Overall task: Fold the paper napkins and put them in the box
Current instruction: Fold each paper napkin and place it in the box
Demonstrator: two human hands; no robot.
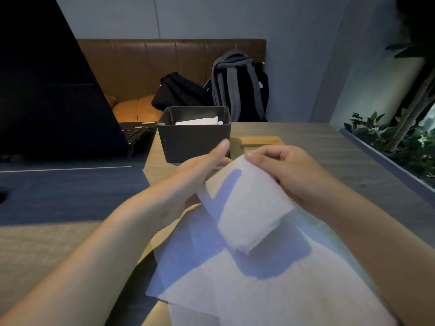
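A folded white paper napkin (244, 203) is lifted off the table, tilted towards the dark grey box (193, 140). My right hand (289, 170) pinches its far top corner with curled fingers. My left hand (202, 165) is at the napkin's left edge with its fingers straight and the thumb pointing at the box; the fingertips are hidden behind the napkin. The box stands just beyond both hands and holds white folded napkins (200, 121). Unfolded napkins (259, 290) lie flat on the table below the lifted one.
An open laptop (51, 95) stands at the left on a dark mat. A wooden tray (259, 141) lies behind my right hand. Two bags (237, 85) sit on the brown bench beyond the table. Plants (395, 137) border the table's right edge.
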